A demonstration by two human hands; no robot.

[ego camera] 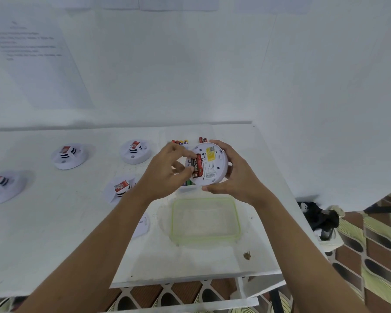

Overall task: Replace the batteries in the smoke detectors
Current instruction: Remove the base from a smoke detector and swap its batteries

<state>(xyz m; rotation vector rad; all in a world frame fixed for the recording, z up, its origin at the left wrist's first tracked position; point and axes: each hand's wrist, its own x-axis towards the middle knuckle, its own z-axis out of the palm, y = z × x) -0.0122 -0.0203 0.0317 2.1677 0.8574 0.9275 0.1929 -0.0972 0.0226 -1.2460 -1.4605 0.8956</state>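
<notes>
The right hand (233, 175) grips the smoke detector (209, 163) by its rim, back side up. The left hand (167, 170) pinches a red battery (198, 164) in its compartment.

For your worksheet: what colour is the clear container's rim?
Light green; the container shows best in the head view.

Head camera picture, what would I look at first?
Two hands in the middle: the right hand holds a round white smoke detector while the left hand pinches a red battery in its slot. Just below sits a clear plastic box with a green rim; four more white detectors lie to the left.
</notes>
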